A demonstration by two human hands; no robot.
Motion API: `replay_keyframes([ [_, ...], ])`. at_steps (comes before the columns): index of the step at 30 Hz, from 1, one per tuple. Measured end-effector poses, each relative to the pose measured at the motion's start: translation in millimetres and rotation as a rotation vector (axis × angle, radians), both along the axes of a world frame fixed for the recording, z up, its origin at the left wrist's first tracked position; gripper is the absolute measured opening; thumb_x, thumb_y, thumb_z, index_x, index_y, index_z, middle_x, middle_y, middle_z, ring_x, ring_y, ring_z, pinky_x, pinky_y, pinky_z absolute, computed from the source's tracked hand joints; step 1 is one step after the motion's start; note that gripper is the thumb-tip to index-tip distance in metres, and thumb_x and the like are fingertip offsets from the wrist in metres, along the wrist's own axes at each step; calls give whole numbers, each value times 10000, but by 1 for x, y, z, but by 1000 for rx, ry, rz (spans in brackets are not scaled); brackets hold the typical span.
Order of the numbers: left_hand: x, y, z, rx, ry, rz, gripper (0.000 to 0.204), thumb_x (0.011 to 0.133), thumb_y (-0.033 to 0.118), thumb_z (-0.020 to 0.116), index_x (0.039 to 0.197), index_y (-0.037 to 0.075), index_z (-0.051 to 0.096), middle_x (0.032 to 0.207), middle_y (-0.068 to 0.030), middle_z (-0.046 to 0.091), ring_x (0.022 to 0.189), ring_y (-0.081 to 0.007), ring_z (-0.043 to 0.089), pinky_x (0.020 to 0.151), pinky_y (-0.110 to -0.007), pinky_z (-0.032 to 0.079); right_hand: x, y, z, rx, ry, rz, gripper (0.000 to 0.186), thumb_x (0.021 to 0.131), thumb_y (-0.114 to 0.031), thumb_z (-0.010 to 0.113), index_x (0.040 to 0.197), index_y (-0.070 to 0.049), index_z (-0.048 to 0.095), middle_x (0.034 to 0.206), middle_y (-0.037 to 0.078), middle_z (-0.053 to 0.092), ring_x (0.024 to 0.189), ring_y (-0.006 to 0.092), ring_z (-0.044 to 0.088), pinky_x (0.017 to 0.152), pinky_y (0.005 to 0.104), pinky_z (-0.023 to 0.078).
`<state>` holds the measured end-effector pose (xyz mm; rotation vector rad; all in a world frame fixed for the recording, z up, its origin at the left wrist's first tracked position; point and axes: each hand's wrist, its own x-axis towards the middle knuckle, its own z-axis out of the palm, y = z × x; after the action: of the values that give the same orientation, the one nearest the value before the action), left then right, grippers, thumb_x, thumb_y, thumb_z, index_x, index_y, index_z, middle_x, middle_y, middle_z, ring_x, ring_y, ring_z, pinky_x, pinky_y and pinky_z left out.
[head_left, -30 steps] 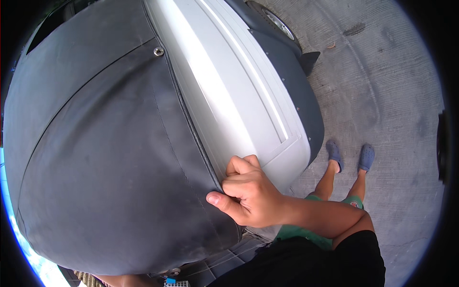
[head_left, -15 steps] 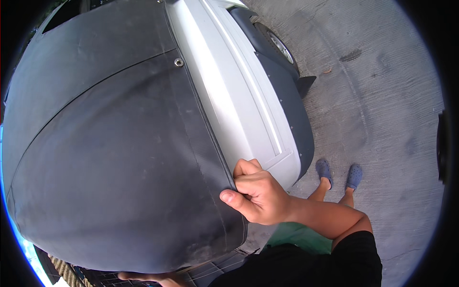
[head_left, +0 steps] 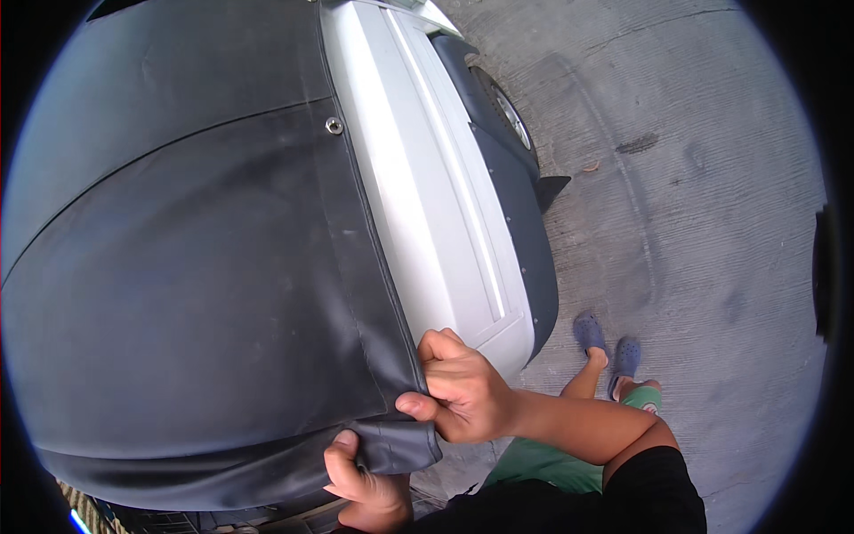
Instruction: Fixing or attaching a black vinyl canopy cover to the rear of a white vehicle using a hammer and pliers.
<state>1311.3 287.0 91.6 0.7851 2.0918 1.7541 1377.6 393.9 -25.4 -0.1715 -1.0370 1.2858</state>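
Observation:
A dark grey vinyl truck bed cover [head_left: 213, 294] stretches over the back of a white pickup truck [head_left: 409, 196]. My right hand [head_left: 467, 392] grips its edge near the rear corner, the thumb on top and the fingers curled around the hem. Just below and to the left, my left hand [head_left: 369, 485] pinches the folded rear flap, its thumb pressing on top; the fingers beneath are hidden. Between the two hands the corner of the cover bunches up. A metal snap [head_left: 334, 125] sits on the side edge farther forward.
The truck's dark wheel-arch trim [head_left: 525, 267], wheel [head_left: 511, 116] and mud flap [head_left: 551, 191] stick out on the right. Grooved concrete ground [head_left: 712, 267] lies beside it. My feet wear blue clogs [head_left: 627, 354]. A rope [head_left: 84, 507] shows at the lower left.
My left hand has come up from below the rear edge and taken hold of the flap, which is now creased and folded. The right hand keeps its grip. My view has shifted slightly.

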Motion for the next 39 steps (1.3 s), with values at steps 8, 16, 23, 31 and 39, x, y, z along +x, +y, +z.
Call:
replay_keyframes([
  [8,14,34,-52,-149,1711,124,584,1000,159,642,1514,73,379,1499,-257,425,1240,-416,570,1063,-536,519,-17,-4,1,-88,249,328,397,990,-184,669,664,-6,529,641,129,531,672,324,525,622,440,422],
  [16,36,33,-56,-199,1496,319,445,1023,128,605,1444,92,465,1404,-205,496,1187,-354,587,1004,-486,541,15,8,13,-409,115,1224,319,1031,-290,631,968,21,668,898,173,699,810,316,686,689,358,505],
  [23,68,80,-85,-291,1605,696,417,1041,87,553,1442,56,444,1383,-202,488,1245,-352,552,1034,-447,490,1,-3,-1,21,96,740,273,1010,-235,648,937,22,703,830,158,709,666,334,700,604,402,528],
  [31,44,73,-85,-385,2121,908,400,1026,122,547,1387,-17,445,1330,-214,492,1221,-371,561,1006,-421,509,-8,-7,-6,17,355,524,138,927,-80,710,932,58,713,898,171,725,765,339,716,698,410,564],
  [39,36,63,-86,215,1329,760,293,983,130,587,1216,-45,558,1278,-226,545,1134,-352,607,965,-393,538,-13,2,-23,113,249,509,164,930,-105,722,1002,42,716,919,158,732,804,324,725,717,409,561],
])
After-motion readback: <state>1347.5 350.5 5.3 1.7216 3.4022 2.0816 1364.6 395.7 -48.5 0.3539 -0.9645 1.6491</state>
